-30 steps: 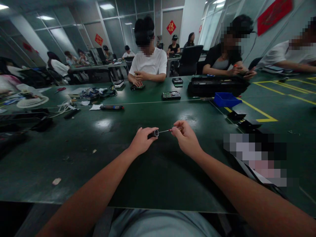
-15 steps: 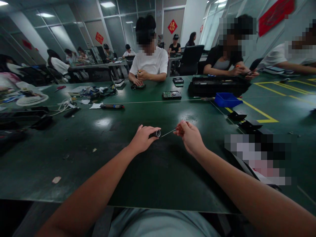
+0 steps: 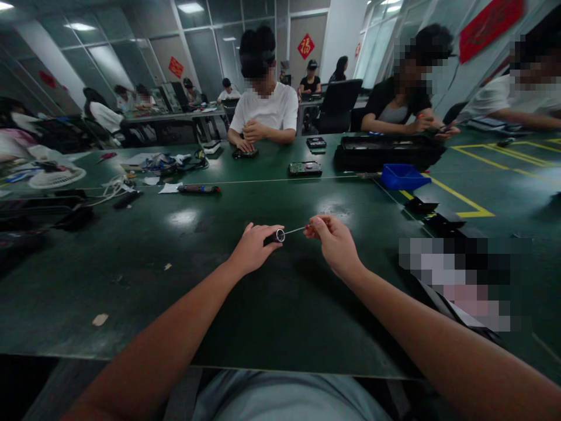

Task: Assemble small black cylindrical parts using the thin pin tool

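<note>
Between the thumb and fingers of my left hand (image 3: 255, 247) is a short dark cylinder (image 3: 279, 235) with a bright ring at its open end, which faces right and toward me. My right hand (image 3: 333, 237) is closed round the handle of a screwdriver (image 3: 295, 230), whose thin metal shaft points left. The shaft's tip is at the cylinder's open end; how deep it reaches inside I cannot tell. Most of the handle is hidden by my fingers. Both hands are just above the green table (image 3: 280, 316).
A hard drive (image 3: 305, 168), a blue bin (image 3: 404, 176) and a long black housing (image 3: 389, 153) lie farther back. At the left are a dark tool (image 3: 199, 189), cables (image 3: 116, 188) and a white fan part (image 3: 56, 176). Across the table a person (image 3: 263, 108) works on another drive.
The screwdriver's tip has moved up and left to the cylinder's open end, and its shaft lies flatter. My right hand has shifted slightly left. My left hand has hardly moved.
</note>
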{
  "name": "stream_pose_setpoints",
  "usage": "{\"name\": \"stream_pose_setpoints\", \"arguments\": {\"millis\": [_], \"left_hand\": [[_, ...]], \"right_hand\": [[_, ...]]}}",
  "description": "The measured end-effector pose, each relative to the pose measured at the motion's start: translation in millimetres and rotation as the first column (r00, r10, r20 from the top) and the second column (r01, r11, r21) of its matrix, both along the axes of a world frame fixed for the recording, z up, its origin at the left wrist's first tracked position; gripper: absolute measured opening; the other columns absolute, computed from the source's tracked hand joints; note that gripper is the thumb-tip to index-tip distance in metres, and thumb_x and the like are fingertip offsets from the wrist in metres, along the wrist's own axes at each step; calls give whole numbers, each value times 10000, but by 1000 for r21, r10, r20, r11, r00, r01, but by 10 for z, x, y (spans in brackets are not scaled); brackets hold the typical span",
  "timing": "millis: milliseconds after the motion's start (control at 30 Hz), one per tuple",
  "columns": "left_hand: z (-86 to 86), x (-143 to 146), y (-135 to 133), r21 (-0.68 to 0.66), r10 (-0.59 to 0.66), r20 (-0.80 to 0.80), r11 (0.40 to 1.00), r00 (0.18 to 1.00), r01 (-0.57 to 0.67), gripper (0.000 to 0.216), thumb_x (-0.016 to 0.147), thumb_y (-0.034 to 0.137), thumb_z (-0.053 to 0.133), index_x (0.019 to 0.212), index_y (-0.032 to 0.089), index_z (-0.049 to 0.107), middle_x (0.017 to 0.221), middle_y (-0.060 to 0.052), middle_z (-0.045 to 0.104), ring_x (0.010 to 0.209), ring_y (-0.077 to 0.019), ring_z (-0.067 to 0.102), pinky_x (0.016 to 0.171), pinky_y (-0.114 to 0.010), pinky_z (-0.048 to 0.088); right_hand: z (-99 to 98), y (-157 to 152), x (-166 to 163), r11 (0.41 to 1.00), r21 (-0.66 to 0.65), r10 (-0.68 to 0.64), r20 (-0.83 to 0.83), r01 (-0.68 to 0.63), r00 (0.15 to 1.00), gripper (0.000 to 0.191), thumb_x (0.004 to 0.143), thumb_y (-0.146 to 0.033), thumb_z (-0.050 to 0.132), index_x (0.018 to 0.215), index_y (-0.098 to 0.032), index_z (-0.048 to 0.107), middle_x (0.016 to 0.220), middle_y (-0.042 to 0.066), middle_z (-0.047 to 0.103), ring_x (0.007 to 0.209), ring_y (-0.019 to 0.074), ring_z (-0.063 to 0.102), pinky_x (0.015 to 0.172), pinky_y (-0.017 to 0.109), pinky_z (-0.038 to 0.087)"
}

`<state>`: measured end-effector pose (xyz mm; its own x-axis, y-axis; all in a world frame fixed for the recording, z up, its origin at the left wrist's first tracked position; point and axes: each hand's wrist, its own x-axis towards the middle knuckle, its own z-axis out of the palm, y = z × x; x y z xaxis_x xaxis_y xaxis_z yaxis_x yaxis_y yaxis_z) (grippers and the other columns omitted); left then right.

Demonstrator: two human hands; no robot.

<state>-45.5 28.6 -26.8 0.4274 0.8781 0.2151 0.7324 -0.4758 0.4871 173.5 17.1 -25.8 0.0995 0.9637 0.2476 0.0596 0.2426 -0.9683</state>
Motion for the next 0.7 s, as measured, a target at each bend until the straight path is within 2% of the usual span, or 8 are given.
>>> {"name": "stream_pose_setpoints", "arguments": {"millis": [133, 200, 267, 367, 467, 600, 700], "left_hand": [[-14, -5, 5, -1, 11, 15, 1000, 1000, -11, 406, 948, 319, 625, 1352, 305, 594, 1329, -42, 655, 1267, -262, 556, 1201, -602, 195], [-17, -10, 1, -2, 8, 19, 1000, 1000, -8, 402, 947, 319, 626, 1349, 309, 597, 1324, -37, 656, 1266, -261, 557, 1203, -601, 195], [-18, -15, -5, 1, 12, 32, 1000, 999, -12, 407, 947, 321, 628, 1352, 310, 596, 1319, -35, 658, 1261, -258, 560, 1205, -593, 199], [-20, -24, -7, 5, 21, 50, 1000, 999, -21, 415, 944, 318, 634, 1357, 306, 595, 1309, -38, 662, 1250, -254, 566, 1208, -583, 200], [-29, -35, 4, 0, 25, 52, 1000, 998, -25, 411, 944, 309, 633, 1354, 300, 598, 1319, -43, 658, 1256, -254, 562, 1205, -586, 201], [-38, -46, 17, 5, 22, 37, 1000, 999, -23, 403, 945, 313, 630, 1347, 299, 602, 1322, -43, 656, 1262, -258, 560, 1199, -593, 206], [-32, -45, 15, 5, 12, 18, 1000, 1000, -12, 396, 947, 305, 625, 1343, 292, 607, 1298, -47, 667, 1237, -257, 572, 1198, -597, 204]], "right_hand": [[76, -37, 10, 1000, 22, 3, 46, -4, 999, 293, 909, -487, 590, 904, -198, 635, 796, 49, 719, 732, 184, 682, 729, 346, 545], [139, -72, 23, 1000, 5, -29, 191, 28, 981, 346, 904, -530, 598, 820, -200, 654, 666, 24, 690, 628, 172, 645, 640, 313, 501], [196, -109, 36, 995, -17, -84, 357, 96, 931, 444, 881, -595, 610, 648, -217, 607, 504, -13, 591, 477, 146, 532, 529, 295, 409], [235, -141, 41, 992, 25, -122, 451, 124, 884, 509, 891, -595, 595, 542, -231, 522, 446, -24, 531, 447, 136, 488, 519, 293, 370], [226, -140, 33, 995, 33, -103, 468, 99, 878, 431, 893, -562, 609, 625, -227, 573, 511, -14, 594, 486, 147, 535, 534, 292, 388], [207, -134, 25, 999, 31, 4, 421, -19, 907, 227, 912, -438, 611, 899, -215, 650, 694, 10, 699, 652, 185, 663, 636, 310, 475], [208, -147, 23, 995, 25, 74, 419, -93, 905, 216, 922, -400, 595, 1006, -210, 657, 769, 26, 725, 731, 202, 699, 694, 328, 501]]}}
